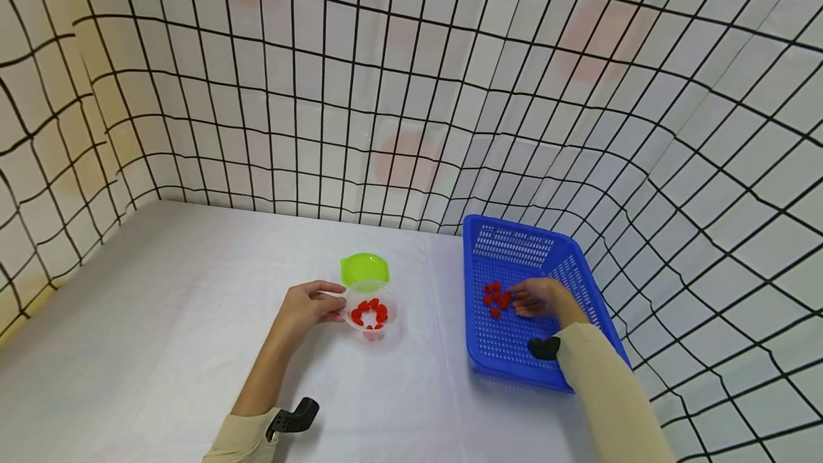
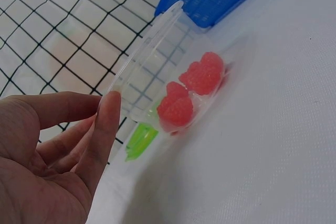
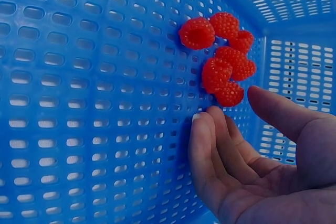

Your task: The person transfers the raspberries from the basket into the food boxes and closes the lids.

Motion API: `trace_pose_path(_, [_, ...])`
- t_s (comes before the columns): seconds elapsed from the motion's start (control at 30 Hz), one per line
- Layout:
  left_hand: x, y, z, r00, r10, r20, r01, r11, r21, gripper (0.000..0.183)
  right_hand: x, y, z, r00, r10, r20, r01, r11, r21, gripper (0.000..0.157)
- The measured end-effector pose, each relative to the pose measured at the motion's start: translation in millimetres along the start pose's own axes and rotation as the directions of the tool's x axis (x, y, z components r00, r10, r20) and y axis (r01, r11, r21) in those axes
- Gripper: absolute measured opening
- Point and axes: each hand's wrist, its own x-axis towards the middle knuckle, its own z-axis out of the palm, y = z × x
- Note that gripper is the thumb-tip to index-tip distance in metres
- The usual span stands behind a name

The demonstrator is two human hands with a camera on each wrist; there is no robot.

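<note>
My left hand pinches the rim of a clear round plastic container between thumb and fingers. Inside it, several red raspberries lie around the bottom, seen through the wall in the left wrist view. Over in the blue basket, my right hand hovers beside a cluster of raspberries. Its thumb and fingers stand apart around the near side of the cluster, with nothing visible between them; in the right wrist view the closest raspberry lies just beyond the fingertips.
A bright green lid lies on the white tabletop just behind the container. Black wire mesh backed by pale sheeting encloses the back and sides. Along the right, the basket stands close to that mesh.
</note>
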Motion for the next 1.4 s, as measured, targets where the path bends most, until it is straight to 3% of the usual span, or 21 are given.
trace_pose_path(0.4, [-2.3, 0.8, -1.3, 1.0, 0.007, 0.003, -0.007, 1.0, 0.013, 0.028, 7.7, 5.8, 2.4, 0.999, 0.002, -0.035, -0.001, 0.999, 0.032, 0.038])
trace_pose_path(1.17, [-1.1, -0.7, -2.4, 1.0, 0.006, 0.011, -0.006, 1.0, 0.009, 0.029, 6.8, 7.5, 0.1, 0.999, -0.036, 0.002, 0.036, 0.997, 0.069, 0.036])
trace_pose_path(1.4, [-0.4, -0.2, -0.4, 1.0, -0.003, 0.011, 0.003, 1.0, 0.008, 0.029, 2.8, 7.0, -5.2, 0.998, -0.039, 0.056, 0.036, 0.998, 0.057, 0.037])
